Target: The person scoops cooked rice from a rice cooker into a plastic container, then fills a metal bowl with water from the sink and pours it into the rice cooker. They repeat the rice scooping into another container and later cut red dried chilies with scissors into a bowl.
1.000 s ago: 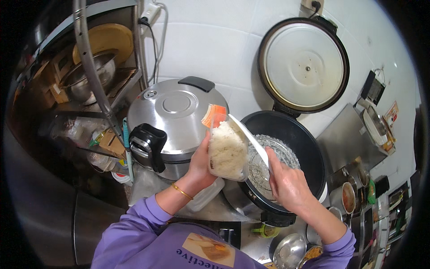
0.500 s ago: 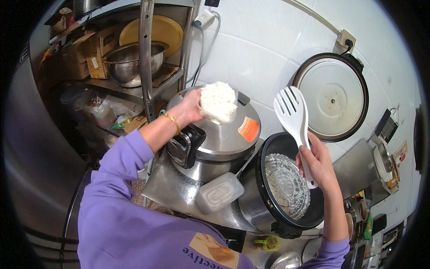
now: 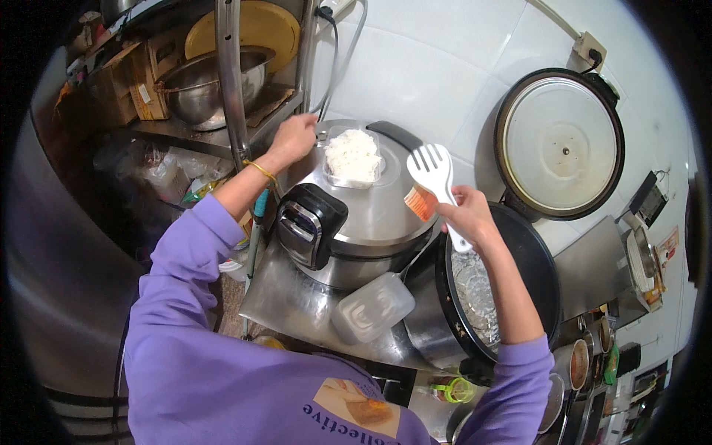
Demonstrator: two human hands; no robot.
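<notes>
A clear plastic tub of white rice (image 3: 352,157) rests on the steel lid (image 3: 382,211) of a closed rice cooker. Just left of the tub, apart from it, is my left hand (image 3: 295,139), empty with its fingers loosely extended. My right hand (image 3: 472,215) grips a white slotted spoon (image 3: 432,172), slots upward, over the right side of that lid. Below my right forearm stands an open rice cooker (image 3: 426,304), with whitish residue in its pot (image 3: 475,285); the forearm hides part of it.
An empty translucent tub (image 3: 373,308) lies on the steel counter (image 3: 297,304) between the cookers. The open cooker's round lid (image 3: 565,148) stands raised by the tiled wall. At left is a metal shelf with a steel bowl (image 3: 211,93) and cardboard boxes (image 3: 122,85).
My left hand has put the rice tub down on the cooker lid, let go and moved left. My right hand has carried the slotted spoon left, from the open pot toward the closed cooker.
</notes>
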